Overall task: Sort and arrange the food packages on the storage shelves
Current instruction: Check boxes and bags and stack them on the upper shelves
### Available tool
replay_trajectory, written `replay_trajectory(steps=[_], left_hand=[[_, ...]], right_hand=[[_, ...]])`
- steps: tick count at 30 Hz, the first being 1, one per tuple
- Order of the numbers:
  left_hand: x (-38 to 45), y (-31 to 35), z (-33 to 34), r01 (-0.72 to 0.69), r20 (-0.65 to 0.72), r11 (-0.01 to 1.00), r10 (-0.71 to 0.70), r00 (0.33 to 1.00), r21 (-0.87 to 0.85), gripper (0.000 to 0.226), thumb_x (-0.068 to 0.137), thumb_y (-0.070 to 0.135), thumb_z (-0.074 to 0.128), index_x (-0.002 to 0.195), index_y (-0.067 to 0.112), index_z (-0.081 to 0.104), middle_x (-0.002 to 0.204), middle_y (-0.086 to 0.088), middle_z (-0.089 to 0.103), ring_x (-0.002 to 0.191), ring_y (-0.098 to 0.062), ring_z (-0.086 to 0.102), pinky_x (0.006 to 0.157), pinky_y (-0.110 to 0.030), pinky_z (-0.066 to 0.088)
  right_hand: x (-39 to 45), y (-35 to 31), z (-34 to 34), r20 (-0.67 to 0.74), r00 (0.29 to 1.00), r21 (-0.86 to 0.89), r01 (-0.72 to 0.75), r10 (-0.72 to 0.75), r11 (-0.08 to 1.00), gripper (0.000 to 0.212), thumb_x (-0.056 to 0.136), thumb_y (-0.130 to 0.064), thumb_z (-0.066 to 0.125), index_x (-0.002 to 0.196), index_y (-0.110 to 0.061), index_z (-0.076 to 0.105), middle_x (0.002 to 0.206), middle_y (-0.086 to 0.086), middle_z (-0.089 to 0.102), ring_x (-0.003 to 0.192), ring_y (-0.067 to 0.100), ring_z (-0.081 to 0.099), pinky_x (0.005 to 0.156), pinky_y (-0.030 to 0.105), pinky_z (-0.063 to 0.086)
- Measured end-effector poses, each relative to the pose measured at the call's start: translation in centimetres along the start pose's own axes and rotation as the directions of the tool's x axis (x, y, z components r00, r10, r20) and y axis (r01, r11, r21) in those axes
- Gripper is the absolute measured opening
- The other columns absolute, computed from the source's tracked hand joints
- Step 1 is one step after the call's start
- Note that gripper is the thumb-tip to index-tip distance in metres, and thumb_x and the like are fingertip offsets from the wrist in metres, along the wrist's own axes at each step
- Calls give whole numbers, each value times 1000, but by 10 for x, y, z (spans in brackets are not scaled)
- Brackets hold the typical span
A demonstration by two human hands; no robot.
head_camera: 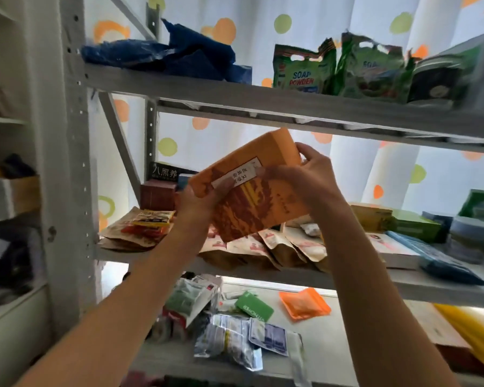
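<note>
I hold an orange food package (252, 188) with a white label up in front of the middle shelf (436, 289). My left hand (199, 199) grips its lower left edge, thumb across the label. Its right side is held by my right hand (310, 177), fingers curled over the top right corner. Below the package, several brown and white pouches (263, 247) lie flat on the middle shelf. A small stack of red and yellow packets (148, 222) rests on brown pouches at the shelf's left end.
Top shelf (235, 93): blue bags (173, 54), green soap powder bags (305, 68). Dark boxes (162, 185) stand at the middle shelf's back left; green and blue boxes (414, 227) at its right. Lower shelf: loose sachets (229, 336), green card (253, 305), orange pouch (305, 303). A grey upright post (67, 163) stands left.
</note>
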State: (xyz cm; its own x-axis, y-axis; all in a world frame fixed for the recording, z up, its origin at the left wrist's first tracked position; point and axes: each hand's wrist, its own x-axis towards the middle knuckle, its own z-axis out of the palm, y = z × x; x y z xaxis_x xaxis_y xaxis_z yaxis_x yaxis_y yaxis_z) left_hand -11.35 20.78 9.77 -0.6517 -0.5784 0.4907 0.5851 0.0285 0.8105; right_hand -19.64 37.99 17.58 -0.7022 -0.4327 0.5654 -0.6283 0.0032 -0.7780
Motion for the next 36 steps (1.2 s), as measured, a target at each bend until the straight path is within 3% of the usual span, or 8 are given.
replay_trajectory(steps=[3,6,11,22,27,30,33,36], left_hand=[[-46,9,17,155,68,971,-144,987,-182,62,82,41,74,136,17,56,129,-14,65,116,-32,65,96,-51,53],[-82,11,20,295,138,925,-269,953,-238,53,94,50,52,135,19,58,131,-14,64,117,-32,64,99,-55,50],[-138,10,14,422,203,842,-373,906,-336,82,90,77,19,132,20,61,133,-15,63,122,-35,60,103,-58,46],[-289,-8,-24,660,132,751,-651,747,-32,67,98,68,22,124,26,67,115,-11,73,105,-29,70,96,-51,52],[-340,4,-39,676,31,737,-676,736,10,65,98,68,23,115,30,72,103,-3,77,89,-19,75,75,-38,58],[-366,16,-42,637,-2,770,-638,770,-20,56,104,53,27,91,25,73,78,1,77,67,-12,73,52,-27,56],[-386,19,-51,611,-88,792,-609,788,-7,51,103,47,37,73,25,72,67,1,74,59,-12,72,60,-31,53],[-393,18,-61,578,-89,814,-572,816,63,56,91,73,40,93,29,76,86,-1,78,81,-23,75,79,-42,55]], right_hand=[[-41,-2,-13,12,997,119,-81,80,990,74,71,-40,88,136,-29,54,112,-5,68,88,16,69,63,28,54],[-78,5,-21,13,985,212,-173,174,962,72,67,-40,89,131,-29,58,105,-2,73,86,20,74,71,41,63],[-143,40,-30,28,942,357,-321,334,877,78,52,-42,89,124,-26,64,101,1,78,87,27,77,74,47,64],[-342,103,-10,179,808,509,-565,562,650,100,56,-52,93,140,-20,49,127,16,68,110,43,68,95,65,51],[-390,86,4,197,818,499,-559,541,663,84,66,-48,83,139,-23,51,127,14,69,112,41,68,98,66,49],[-417,65,7,163,805,495,-567,571,658,79,70,-63,79,136,-27,55,121,11,72,107,36,71,91,59,57],[-443,56,11,189,762,566,-600,619,566,78,77,-82,50,134,-29,60,120,11,73,106,34,72,83,55,60],[-460,55,19,246,729,643,-616,638,455,81,80,-85,31,135,-32,60,126,13,70,114,39,67,97,66,49]])
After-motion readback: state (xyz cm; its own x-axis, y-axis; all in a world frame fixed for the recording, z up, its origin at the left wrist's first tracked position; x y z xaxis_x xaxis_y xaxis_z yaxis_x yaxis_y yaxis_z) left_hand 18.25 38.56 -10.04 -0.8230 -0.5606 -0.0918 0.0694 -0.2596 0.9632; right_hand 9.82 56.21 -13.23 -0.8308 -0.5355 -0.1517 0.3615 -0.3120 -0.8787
